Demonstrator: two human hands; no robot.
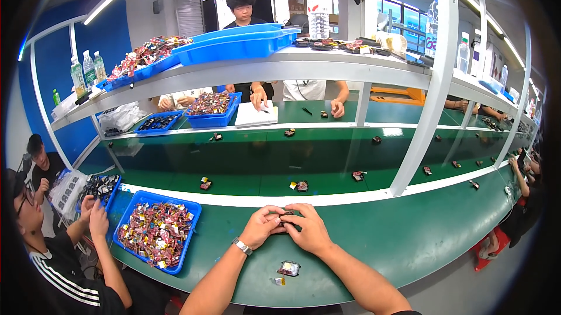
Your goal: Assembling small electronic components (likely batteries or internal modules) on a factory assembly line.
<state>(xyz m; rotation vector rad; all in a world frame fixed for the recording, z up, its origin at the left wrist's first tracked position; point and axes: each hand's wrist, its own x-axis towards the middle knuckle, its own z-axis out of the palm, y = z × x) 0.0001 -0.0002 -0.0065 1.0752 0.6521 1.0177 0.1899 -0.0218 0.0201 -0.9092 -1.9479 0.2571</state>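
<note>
My left hand point(260, 227), with a metal-banded watch point(241, 246) on its wrist, and my right hand point(310, 228) meet above the green bench point(362, 227). Both hands' fingers are closed around a small black part point(286, 214); my fingers cover most of it, so its exact kind does not show. Below my hands, between my forearms, a small dark-edged device with a pale middle point(289, 267) lies on the bench. A little pouch battery with yellow tape point(279, 280) sits against its near side.
At my left stands a blue tray point(193, 230) heaped with red circuit boards and batteries. Beside it, a co-worker point(64, 256) handles something small. Ahead, a green conveyor belt point(257, 160) carries scattered devices, under a white-framed shelf point(327, 68) with blue trays and bottles. Other people sit opposite.
</note>
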